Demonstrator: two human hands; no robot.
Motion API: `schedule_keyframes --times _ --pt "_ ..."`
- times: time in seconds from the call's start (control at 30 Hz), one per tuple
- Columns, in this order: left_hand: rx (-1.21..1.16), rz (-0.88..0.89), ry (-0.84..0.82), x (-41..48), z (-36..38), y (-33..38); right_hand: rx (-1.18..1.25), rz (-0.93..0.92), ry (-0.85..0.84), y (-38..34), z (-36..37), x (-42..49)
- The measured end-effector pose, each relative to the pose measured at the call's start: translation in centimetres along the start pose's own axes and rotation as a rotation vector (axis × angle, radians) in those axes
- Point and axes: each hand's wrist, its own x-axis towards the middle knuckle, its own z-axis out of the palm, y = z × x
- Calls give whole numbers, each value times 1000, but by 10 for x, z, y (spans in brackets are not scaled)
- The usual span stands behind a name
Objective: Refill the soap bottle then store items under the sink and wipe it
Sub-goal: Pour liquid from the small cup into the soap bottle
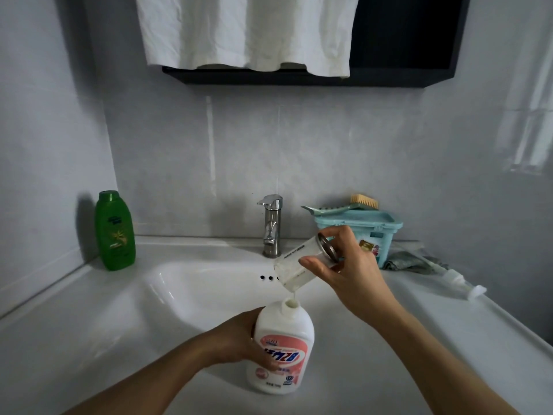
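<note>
One clear container (294, 266) tilted over white bottle (281, 351).

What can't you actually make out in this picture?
Head view only:
1. Soap level in the white bottle: opaque wall, and the left hand grips one side.
2. Inside the teal box: lid shut; right hand, holding the clear bottle, partly covers it.
3. Green bottle label: print too small.
4. Dark shelf: white cloth drapes it, top edge cuts it.

We see a green bottle (115, 230) standing well left of the faucet (271, 226), a teal box (363, 219) to its right, and a brush (364, 201) lying atop that box.
</note>
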Motion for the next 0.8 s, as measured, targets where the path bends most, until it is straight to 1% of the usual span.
schedule_keyframes --times 0.2,0.8 --pt "11 6 25 0 1 -1 6 -8 -5 -1 -1 -1" --pt "14 -1 8 -1 0 2 -1 0 -6 0 0 0"
